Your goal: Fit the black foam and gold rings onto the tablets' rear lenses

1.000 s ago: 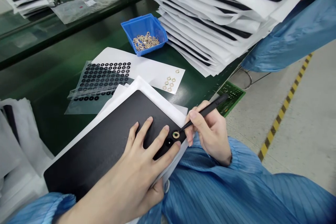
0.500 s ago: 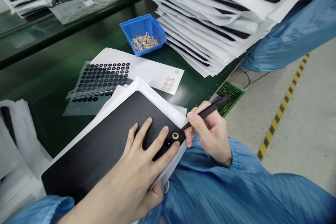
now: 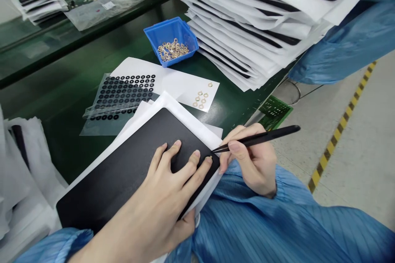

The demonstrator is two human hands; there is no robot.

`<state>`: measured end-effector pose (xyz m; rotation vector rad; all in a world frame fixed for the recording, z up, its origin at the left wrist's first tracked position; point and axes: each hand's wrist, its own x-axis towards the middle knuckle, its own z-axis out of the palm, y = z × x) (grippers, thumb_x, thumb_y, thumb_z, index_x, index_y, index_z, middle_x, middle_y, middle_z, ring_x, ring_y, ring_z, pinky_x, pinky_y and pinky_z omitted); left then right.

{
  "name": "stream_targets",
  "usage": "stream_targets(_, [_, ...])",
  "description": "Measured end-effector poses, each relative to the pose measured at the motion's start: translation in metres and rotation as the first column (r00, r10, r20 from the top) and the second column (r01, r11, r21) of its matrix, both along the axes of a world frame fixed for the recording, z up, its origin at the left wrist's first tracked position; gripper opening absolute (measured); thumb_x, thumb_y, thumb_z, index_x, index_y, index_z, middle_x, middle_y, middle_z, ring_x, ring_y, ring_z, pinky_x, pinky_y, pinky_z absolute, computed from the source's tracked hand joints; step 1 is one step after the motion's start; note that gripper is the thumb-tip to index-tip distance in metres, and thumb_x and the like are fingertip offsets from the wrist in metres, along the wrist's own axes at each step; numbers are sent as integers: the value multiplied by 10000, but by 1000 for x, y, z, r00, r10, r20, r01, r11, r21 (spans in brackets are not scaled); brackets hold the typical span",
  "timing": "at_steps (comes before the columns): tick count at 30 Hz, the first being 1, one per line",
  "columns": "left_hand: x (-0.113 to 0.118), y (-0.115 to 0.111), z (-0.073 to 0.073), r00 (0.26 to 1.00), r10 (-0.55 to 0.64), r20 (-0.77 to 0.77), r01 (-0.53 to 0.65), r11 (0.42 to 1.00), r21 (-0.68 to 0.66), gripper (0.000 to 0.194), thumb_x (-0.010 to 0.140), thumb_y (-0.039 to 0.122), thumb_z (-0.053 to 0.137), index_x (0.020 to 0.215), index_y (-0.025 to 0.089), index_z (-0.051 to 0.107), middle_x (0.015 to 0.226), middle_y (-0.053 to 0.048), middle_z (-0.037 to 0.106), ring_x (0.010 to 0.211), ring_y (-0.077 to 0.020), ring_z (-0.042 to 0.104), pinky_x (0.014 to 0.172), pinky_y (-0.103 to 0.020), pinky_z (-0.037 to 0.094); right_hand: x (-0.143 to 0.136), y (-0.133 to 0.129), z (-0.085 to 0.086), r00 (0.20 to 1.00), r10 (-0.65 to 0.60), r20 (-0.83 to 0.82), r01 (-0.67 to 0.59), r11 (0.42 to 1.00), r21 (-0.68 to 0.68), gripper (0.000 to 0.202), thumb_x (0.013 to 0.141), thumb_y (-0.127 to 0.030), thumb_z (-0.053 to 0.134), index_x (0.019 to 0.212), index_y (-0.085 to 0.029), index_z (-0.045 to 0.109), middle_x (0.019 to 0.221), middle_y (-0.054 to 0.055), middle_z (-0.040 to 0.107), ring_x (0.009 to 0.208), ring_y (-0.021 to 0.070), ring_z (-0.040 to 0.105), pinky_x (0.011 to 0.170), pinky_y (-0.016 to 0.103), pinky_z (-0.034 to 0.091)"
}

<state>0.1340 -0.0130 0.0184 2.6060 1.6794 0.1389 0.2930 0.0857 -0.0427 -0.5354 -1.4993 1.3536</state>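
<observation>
A black panel lies on white foam sheeting at the table's near edge. My left hand rests on it with fingers spread, one fingertip over a small gold ring near the panel's right corner; the ring is mostly covered. My right hand holds black tweezers, their tips at the panel's edge beside that fingertip. Behind the panel, a white sheet carries several gold rings. Left of them is a clear film with rows of black rings.
A blue bin holds many gold rings. At the right back rises a tall stack of foam-wrapped panels, with a blue sleeve or garment beside it. White wrapping lies left. A green circuit board sits beyond the table edge.
A left fingertip has moved onto the gold ring, which was in full view before. The tweezers have tilted flatter, their tips moving off the ring to the panel's edge.
</observation>
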Motion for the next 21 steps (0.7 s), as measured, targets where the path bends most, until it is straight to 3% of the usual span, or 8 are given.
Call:
stream_targets(8, [4, 0, -4, 999, 35, -26, -35, 999, 21, 586, 759, 234, 523, 1338, 159, 463, 1234, -80, 584, 1138, -419, 407, 900, -583, 398, 6, 1, 0, 998, -11, 57, 6, 995, 96, 65, 919, -178, 483, 865, -210, 497, 614, -17, 561, 496, 112, 581, 447, 246, 451])
stream_targets(16, [-1, -1, -3, 999, 2, 35, -3, 1000, 11, 573, 765, 243, 570, 1297, 66, 457, 1249, -123, 581, 1142, -428, 414, 884, -553, 433, 2, -1, 2, 998, -39, 44, 31, 983, 183, 67, 901, -150, 492, 858, -201, 505, 639, -5, 568, 480, 101, 557, 390, 223, 416])
stream_targets(21, [-18, -4, -6, 996, -26, 86, 30, 999, -36, 597, 825, 523, 587, 1215, 84, 480, 1334, -161, 521, 1217, -398, 402, 966, -573, 383, 8, 2, 5, 997, 71, -41, -63, 985, 159, 71, 918, -213, 490, 861, -192, 526, 644, -7, 582, 498, 105, 582, 445, 237, 473])
